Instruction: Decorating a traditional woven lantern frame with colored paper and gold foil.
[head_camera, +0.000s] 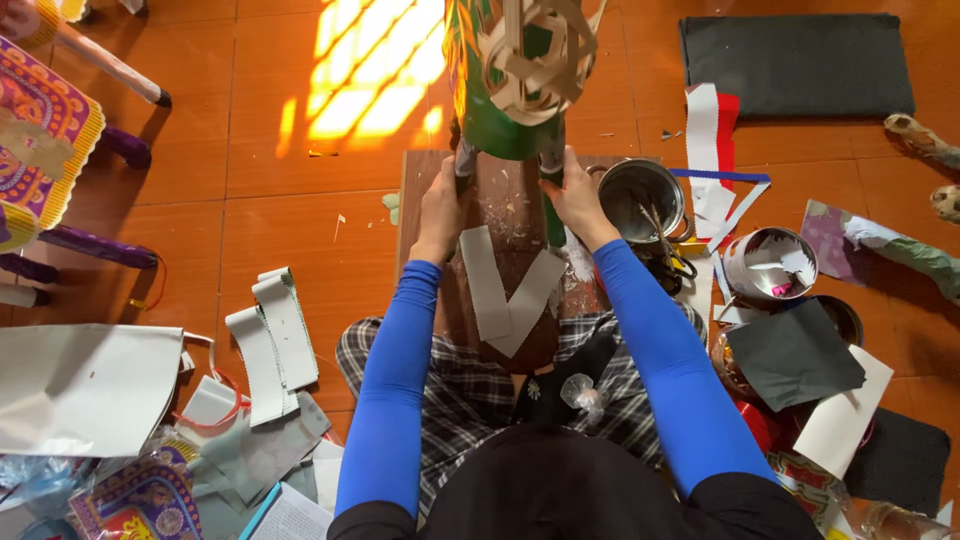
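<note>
A green paper-covered figure (500, 110) with a woven frame of pale strips (535, 50) at its top stands on a brown wooden board (510, 205). My left hand (440, 200) grips its left leg and my right hand (572, 198) grips its right leg, both in blue sleeves. Two grey paper strips (505, 295) lie crossed in a V on the board near my lap.
A metal pot (640, 195) with tools and a paper-lined tin (768, 265) stand right of the board. Black sheets (795, 60) (790, 355), red and white strips (712, 125), grey paper pieces (270, 340) and patterned purple paper items (40, 130) lie on the orange tiled floor.
</note>
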